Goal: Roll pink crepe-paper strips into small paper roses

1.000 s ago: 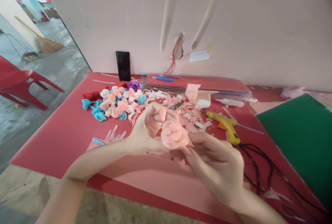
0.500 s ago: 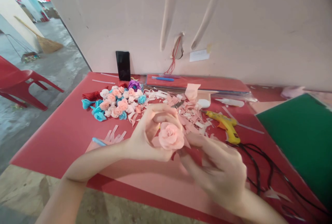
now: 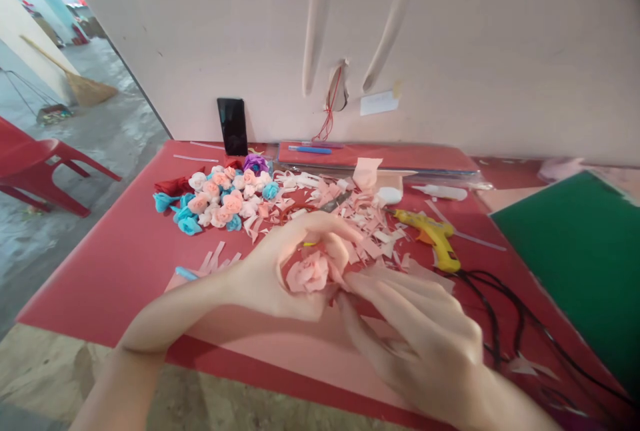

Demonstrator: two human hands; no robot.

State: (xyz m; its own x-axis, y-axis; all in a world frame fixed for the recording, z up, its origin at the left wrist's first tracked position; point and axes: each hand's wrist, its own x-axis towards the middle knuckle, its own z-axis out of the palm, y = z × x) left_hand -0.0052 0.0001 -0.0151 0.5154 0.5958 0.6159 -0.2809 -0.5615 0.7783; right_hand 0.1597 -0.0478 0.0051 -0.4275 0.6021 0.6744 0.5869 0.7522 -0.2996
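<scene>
A pink paper rose (image 3: 309, 272) sits inside the curl of my left hand (image 3: 273, 271), whose fingers and thumb bend round it. My right hand (image 3: 417, 331) comes in from the right, with thumb and forefinger pinched at the rose's right side, on what looks like its paper edge. Part of the rose is hidden by my left fingers. Below both hands lies a large pink paper sheet (image 3: 280, 361) on the red table. Just beyond them are pink and white paper scraps (image 3: 370, 228) and a pair of scissors (image 3: 335, 202).
Finished paper flowers (image 3: 220, 198) are heaped at the back left, before a propped phone (image 3: 233, 126). A yellow glue gun (image 3: 435, 238) lies to the right, its black cable (image 3: 493, 324) trailing forward. A green board (image 3: 575, 264) covers the right side. Pens (image 3: 310, 150) lie at the back.
The rose has tilted and shifted left, deeper into my left hand, whose fingers now reach further over it. My right hand keeps its pinch at the rose's side. The scissors show more.
</scene>
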